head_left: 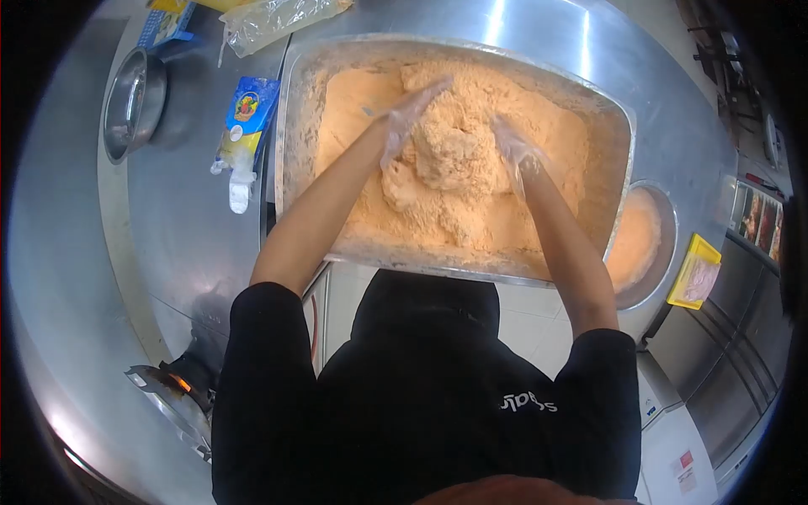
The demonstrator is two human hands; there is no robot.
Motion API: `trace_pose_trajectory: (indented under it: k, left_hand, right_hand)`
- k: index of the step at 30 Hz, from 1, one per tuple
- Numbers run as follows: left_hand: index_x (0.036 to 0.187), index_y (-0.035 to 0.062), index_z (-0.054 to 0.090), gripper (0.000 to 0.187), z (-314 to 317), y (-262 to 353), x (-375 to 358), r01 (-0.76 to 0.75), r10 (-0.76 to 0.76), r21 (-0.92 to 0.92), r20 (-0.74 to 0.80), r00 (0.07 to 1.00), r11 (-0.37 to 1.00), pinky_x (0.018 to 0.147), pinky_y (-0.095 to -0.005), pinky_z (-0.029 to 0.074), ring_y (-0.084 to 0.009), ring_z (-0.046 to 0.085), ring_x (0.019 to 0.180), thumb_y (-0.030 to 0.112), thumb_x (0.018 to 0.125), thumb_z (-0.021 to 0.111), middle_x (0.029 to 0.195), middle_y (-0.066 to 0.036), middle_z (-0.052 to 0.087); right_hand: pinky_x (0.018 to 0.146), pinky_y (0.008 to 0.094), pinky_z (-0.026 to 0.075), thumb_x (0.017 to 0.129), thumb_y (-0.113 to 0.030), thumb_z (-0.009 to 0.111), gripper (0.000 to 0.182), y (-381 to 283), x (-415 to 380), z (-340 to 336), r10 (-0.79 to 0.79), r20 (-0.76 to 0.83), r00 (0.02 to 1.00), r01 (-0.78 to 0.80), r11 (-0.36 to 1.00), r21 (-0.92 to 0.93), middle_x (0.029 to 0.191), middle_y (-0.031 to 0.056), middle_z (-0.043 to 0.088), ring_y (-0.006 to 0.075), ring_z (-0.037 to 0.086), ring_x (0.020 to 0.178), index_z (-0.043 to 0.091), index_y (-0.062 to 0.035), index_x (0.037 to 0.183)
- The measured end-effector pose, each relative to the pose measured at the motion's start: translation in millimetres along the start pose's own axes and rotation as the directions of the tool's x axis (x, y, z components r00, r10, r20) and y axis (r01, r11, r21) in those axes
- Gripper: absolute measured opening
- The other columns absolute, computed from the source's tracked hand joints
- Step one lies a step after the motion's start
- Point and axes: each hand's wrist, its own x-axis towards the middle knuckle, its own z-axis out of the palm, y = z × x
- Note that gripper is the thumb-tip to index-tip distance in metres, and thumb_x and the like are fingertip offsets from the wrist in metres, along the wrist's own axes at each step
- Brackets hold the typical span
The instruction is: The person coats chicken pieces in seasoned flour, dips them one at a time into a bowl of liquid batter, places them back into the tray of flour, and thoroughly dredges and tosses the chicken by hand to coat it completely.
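A large metal tray (624, 168) holds loose orange flour (353, 97). In its middle is a heap of thickly coated pieces (454, 156); what lies under the coating is hidden. My left hand (407, 122), in a clear plastic glove, rests against the heap's left side with fingers stretched forward. On the heap's right side is my right hand (515, 150), also gloved, its fingers extended and partly hidden by flour. The heap sits between my two palms, and neither hand is closed round a piece.
A round pan (672, 240) of similar flour stands right of the tray, near a yellow basket (705, 248). To the left are a blue-and-yellow packet (251, 109) and a steel bowl (158, 97). A clear plastic bag (278, 23) lies at the back.
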Motion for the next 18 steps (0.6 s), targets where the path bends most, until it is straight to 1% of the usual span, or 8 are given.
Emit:
trace_pose_trajectory:
  k: [5,8,9,11,12,13,16,18]
  left_hand:
    - [0.157,0.0204,0.022,0.088,-11.8,17.3,-6.6,0.0,0.0,-0.039,-0.006,1.0,0.999,0.12,-0.0589,0.012,-0.0296,0.004,0.152,0.074,0.09,0.041,0.165,-0.011,0.009]
    - [0.155,0.016,0.026,0.086,-7.0,18.5,-48.7,-0.145,0.144,-0.007,-0.058,0.988,0.989,0.121,-0.0528,0.017,-0.0271,0.011,0.151,0.07,0.091,0.047,0.163,-0.014,0.017]
    - [0.154,0.0144,0.028,0.086,-6.8,13.0,-55.8,-0.228,0.228,0.002,-0.064,0.972,0.974,0.121,-0.0507,0.02,-0.0265,0.015,0.151,0.068,0.09,0.05,0.161,-0.015,0.021]
    - [0.147,0.0121,0.039,0.075,-6.0,1.5,-66.8,-0.132,0.129,-0.076,-0.042,0.991,0.988,0.119,-0.0492,0.024,-0.0258,0.025,0.147,0.059,0.091,0.056,0.156,-0.016,0.032]
    - [0.143,0.0109,0.045,0.07,-4.1,-1.5,-72.7,-0.084,0.081,-0.116,-0.032,0.996,0.99,0.118,-0.0484,0.027,-0.0255,0.031,0.145,0.055,0.091,0.06,0.153,-0.016,0.037]
    - [0.138,0.0107,0.05,0.065,3.1,-0.2,-83.5,-0.156,0.157,0.044,-0.018,0.987,0.987,0.116,-0.0494,0.028,-0.0267,0.035,0.141,0.051,0.09,0.062,0.149,-0.016,0.041]
    - [0.13,0.0077,0.057,0.051,31.5,-10.3,-101.5,-0.404,0.432,0.423,0.033,0.901,0.811,0.113,-0.0486,0.031,-0.0276,0.044,0.133,0.035,0.087,0.066,0.141,-0.014,0.049]
    - [0.131,0.0058,0.054,0.05,43.4,-41.9,-82.5,-0.529,0.605,0.563,0.063,0.793,0.635,0.114,-0.0477,0.026,-0.027,0.043,0.132,0.025,0.086,0.066,0.14,-0.013,0.049]
  right_hand:
    - [0.102,0.0402,0.045,0.102,-0.043,0.046,0.056,-28.8,-35.1,-14.4,-0.014,-0.048,0.999,0.009,0.993,-0.118,0.141,0.0188,0.052,0.0291,0.056,0.122,0.048,-0.0006,0.139]
    - [0.097,0.0422,0.047,0.099,-0.042,0.053,0.056,0.7,-58.2,-10.7,-0.38,-0.124,0.917,0.345,0.908,-0.237,0.133,0.019,0.055,0.0304,0.057,0.116,0.05,0.0,0.136]
    - [0.098,0.044,0.046,0.097,-0.042,0.054,0.056,17.6,-63.9,-10.3,-0.524,-0.068,0.849,0.467,0.803,-0.37,0.13,0.0201,0.056,0.0319,0.057,0.115,0.051,-0.0001,0.135]
    - [0.1,0.0483,0.042,0.096,-0.044,0.056,0.057,47.7,-72.9,-12.5,-0.733,0.164,0.66,0.631,0.422,-0.651,0.128,0.0233,0.057,0.0358,0.054,0.117,0.054,-0.0009,0.133]
    - [0.102,0.0499,0.04,0.094,-0.044,0.056,0.058,55.7,-76.9,-11.4,-0.72,0.249,0.647,0.631,0.323,-0.705,0.126,0.0248,0.057,0.0377,0.053,0.118,0.055,-0.001,0.132]
    - [0.103,0.0515,0.039,0.093,-0.045,0.057,0.058,62.6,-82.2,-9.7,-0.702,0.332,0.63,0.633,0.217,-0.743,0.125,0.0263,0.057,0.0397,0.052,0.119,0.056,-0.0012,0.131]
    - [0.103,0.0532,0.038,0.088,-0.043,0.06,0.053,75.5,-94.8,7.9,-0.664,0.299,0.685,0.598,0.28,-0.751,0.114,0.026,0.06,0.0422,0.054,0.114,0.061,-0.0007,0.12]
    - [0.104,0.0546,0.036,0.086,-0.048,0.061,0.052,95.7,-80.6,11.7,-0.727,0.357,0.586,0.594,0.085,-0.8,0.106,0.0224,0.063,0.0411,0.056,0.11,0.066,-0.0011,0.109]
